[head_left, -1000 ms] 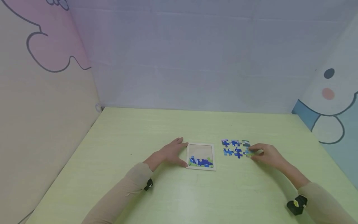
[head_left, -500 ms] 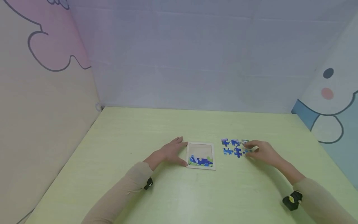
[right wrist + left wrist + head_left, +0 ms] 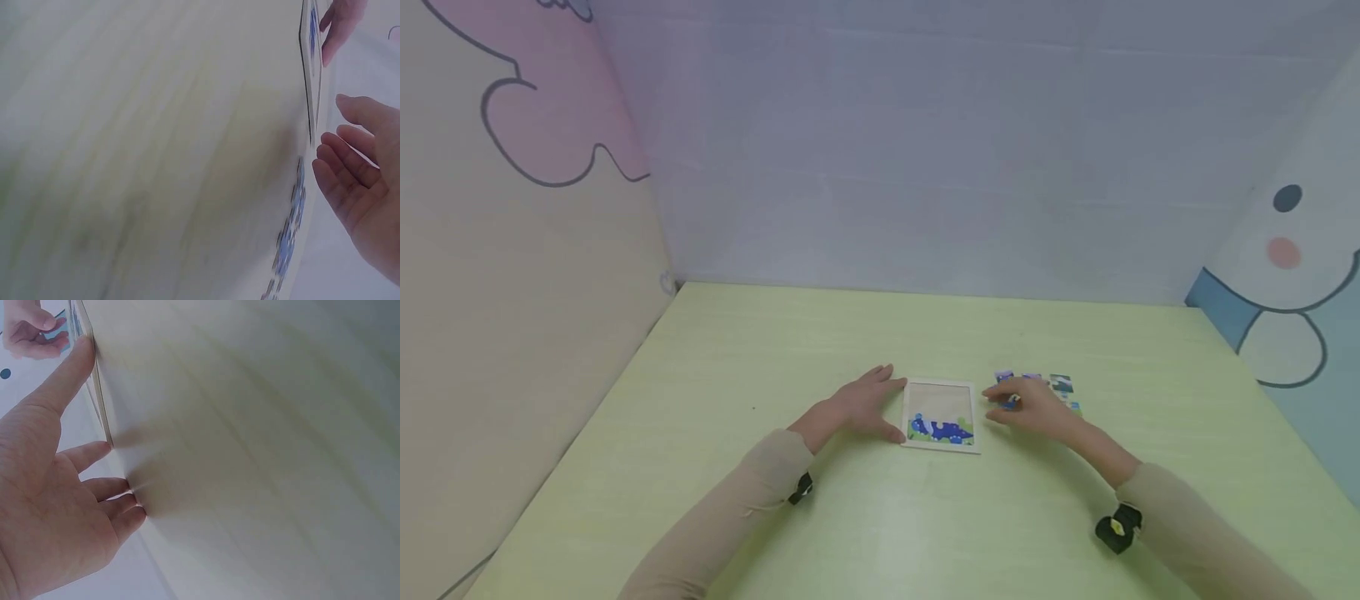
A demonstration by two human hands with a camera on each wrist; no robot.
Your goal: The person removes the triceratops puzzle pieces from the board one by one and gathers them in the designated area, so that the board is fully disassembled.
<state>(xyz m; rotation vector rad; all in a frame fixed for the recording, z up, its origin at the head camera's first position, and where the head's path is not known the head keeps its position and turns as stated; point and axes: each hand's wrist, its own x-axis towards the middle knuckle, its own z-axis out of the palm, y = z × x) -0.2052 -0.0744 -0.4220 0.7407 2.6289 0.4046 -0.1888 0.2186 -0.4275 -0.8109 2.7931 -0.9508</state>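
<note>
A square puzzle frame [image 3: 942, 447] with a pale wooden border lies flat on the table. Fitted pieces along its lower part show a blue dinosaur [image 3: 942, 430]; bare board shows above them. My left hand [image 3: 868, 407] rests at the frame's left side, thumb and index fingertip touching its edge near the two corners. My right hand [image 3: 1037, 408] hovers just right of the frame, over loose jigsaw pieces [image 3: 1062, 383]. Its thumb and fingers stand apart, and in the right wrist view nothing shows between them. That hand partly hides the pieces below it.
The pale yellow-green table [image 3: 820, 333] runs back to a plain bluish wall [image 3: 880, 167]. Cartoon-printed panels [image 3: 1285, 250] stand at the sides. Dark wrist devices [image 3: 1118, 527] are worn under both sleeves.
My right hand has moved left across the loose pieces towards the frame, uncovering the rightmost ones and covering those nearer the frame. The left hand stays at the frame.
</note>
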